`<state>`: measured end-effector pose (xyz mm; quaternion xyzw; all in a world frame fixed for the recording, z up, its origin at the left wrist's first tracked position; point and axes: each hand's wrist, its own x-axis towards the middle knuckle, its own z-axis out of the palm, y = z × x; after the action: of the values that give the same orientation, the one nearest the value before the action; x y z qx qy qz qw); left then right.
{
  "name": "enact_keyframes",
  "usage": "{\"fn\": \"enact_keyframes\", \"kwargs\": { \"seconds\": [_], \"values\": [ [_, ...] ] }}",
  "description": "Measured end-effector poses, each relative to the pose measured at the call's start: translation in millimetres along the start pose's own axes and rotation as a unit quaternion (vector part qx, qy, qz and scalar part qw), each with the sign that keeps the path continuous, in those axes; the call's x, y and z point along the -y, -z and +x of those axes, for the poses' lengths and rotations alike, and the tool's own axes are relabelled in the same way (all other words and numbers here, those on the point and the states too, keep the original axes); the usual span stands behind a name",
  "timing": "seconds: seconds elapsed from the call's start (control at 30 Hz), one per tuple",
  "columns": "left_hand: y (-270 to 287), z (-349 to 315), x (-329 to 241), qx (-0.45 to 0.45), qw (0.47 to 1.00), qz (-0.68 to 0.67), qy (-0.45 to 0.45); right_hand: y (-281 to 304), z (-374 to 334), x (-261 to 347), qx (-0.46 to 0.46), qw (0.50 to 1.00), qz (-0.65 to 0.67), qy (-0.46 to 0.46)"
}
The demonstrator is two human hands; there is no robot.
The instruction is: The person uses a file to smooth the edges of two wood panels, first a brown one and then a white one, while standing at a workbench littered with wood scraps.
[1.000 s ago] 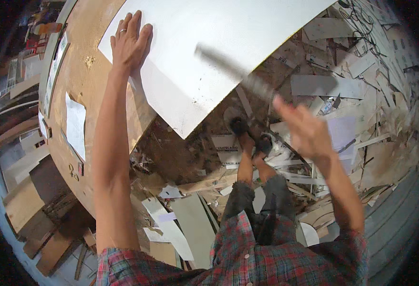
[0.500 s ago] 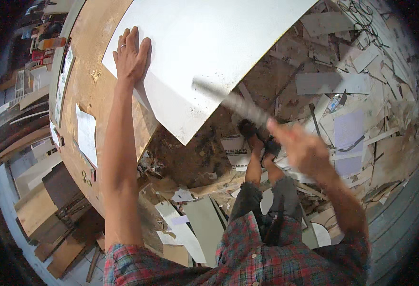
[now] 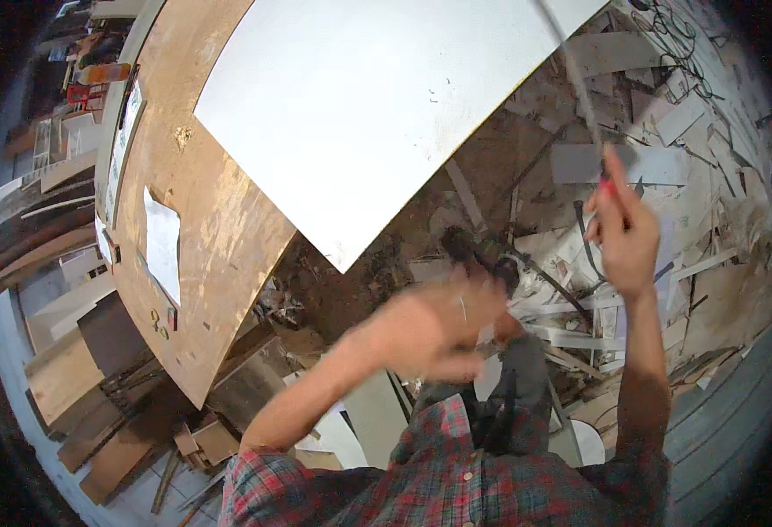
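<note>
Head cam: tool [image 3: 582, 88] juts fwd from R hand [image 3: 627, 235].

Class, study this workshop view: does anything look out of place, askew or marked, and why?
Yes. Offcuts lie strewn at odd angles across the floor, not stacked. The white sheet sits askew on the wooden table, its near corner jutting past the edge, and small dark marks spoil its plain surface.

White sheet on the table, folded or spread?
Spread: the white sheet lies flat, no fold visible, one corner jutting past the table.
</note>
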<state>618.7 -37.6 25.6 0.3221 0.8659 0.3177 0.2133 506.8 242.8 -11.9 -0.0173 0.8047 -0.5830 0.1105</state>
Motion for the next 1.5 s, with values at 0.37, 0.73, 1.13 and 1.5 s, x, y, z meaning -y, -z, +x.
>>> {"fn": "enact_keyframes", "kwargs": {
  "seconds": [0.37, 0.73, 1.13, 1.5],
  "values": [
    [152.9, 31.6, 238.8, -0.327, 0.851, 0.305, 0.277, -12.2, -32.2, 6.4, 0.175, 0.878, -0.388, 0.217],
    [152.6, 47.8, 229.1, -0.291, 0.872, 0.267, 0.29, -26.2, -25.8, 6.9, 0.176, 0.883, -0.381, 0.21],
    [155.2, 45.1, 229.3, -0.258, 0.88, 0.271, 0.294, -9.8, 85.7, 2.0, -0.004, 0.86, -0.406, 0.31],
    [158.2, 48.3, 225.7, -0.256, 0.888, 0.261, 0.279, 36.0, 154.3, -8.2, -0.05, 0.9, -0.362, 0.237]
  ]
}}
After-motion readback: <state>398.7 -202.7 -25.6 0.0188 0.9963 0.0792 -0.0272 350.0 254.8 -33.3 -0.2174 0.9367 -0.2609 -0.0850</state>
